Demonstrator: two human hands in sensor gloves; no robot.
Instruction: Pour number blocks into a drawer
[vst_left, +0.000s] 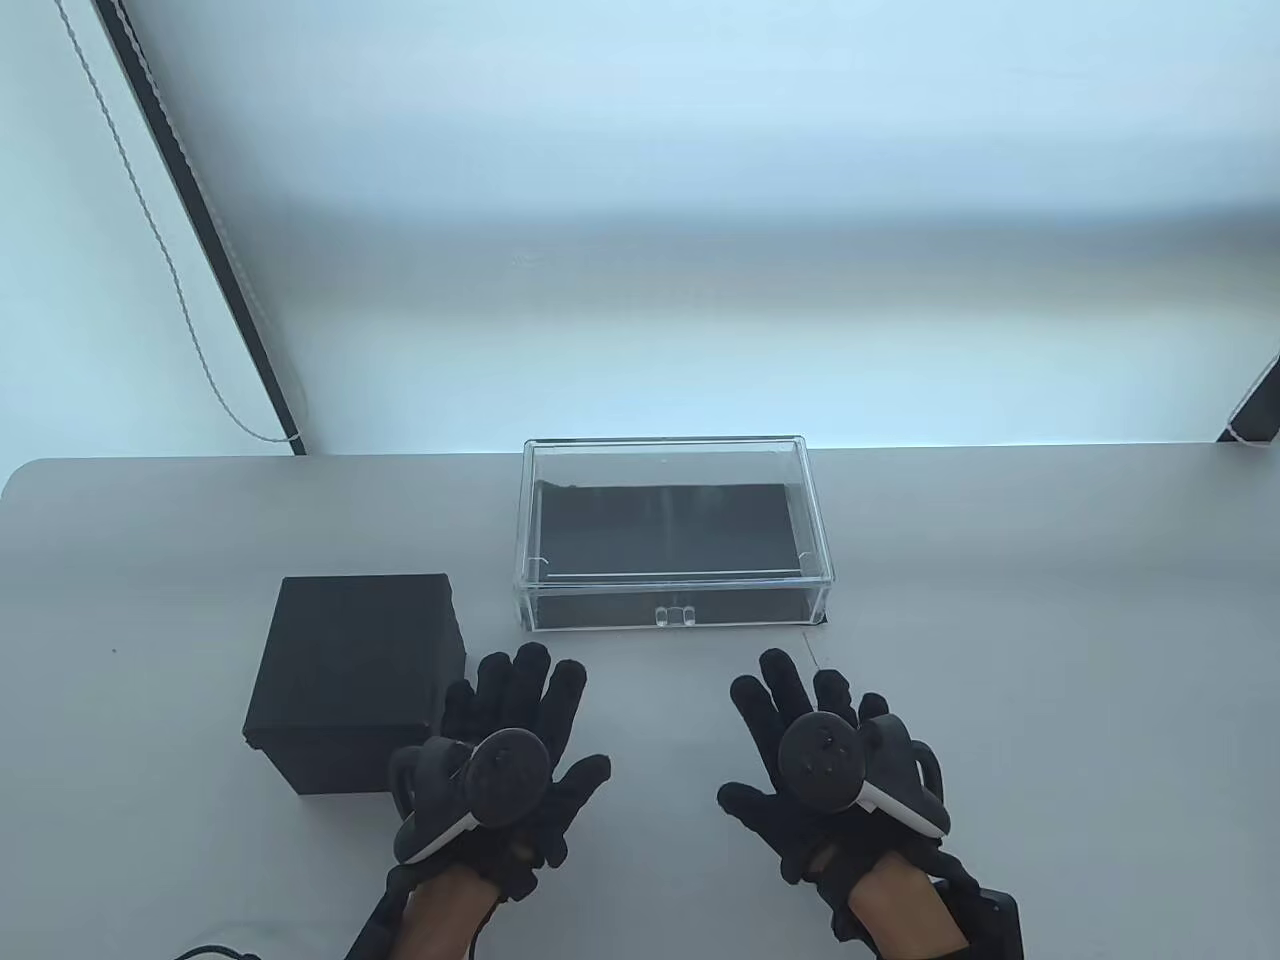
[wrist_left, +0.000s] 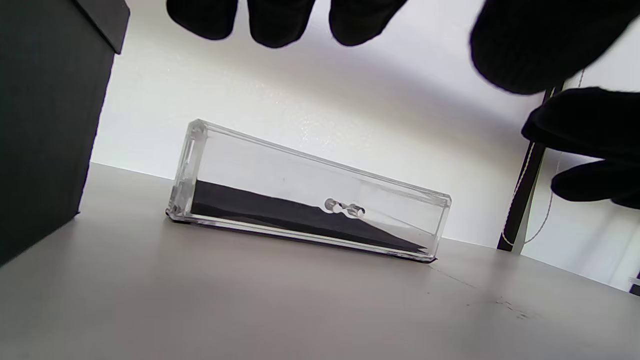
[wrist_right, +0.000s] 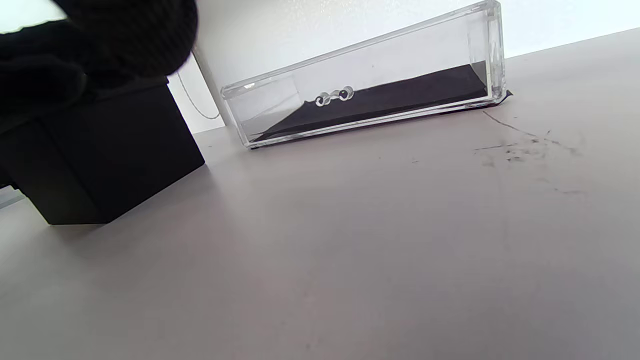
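A clear acrylic drawer box (vst_left: 676, 535) with a black liner stands at the table's middle, its drawer pushed in, with a small clear handle (vst_left: 675, 615) on the front. It also shows in the left wrist view (wrist_left: 310, 195) and the right wrist view (wrist_right: 370, 95). A closed black box (vst_left: 355, 675) stands at the left; no number blocks show. My left hand (vst_left: 510, 750) lies flat, fingers spread, just right of the black box. My right hand (vst_left: 820, 750) lies flat and spread in front of the drawer box. Both hold nothing.
The grey table (vst_left: 1000, 650) ends at a white wall behind the drawer box. A black strip and a white cord (vst_left: 190, 300) run down the wall at the left. Faint scuff marks (wrist_right: 520, 145) lie right of the drawer box.
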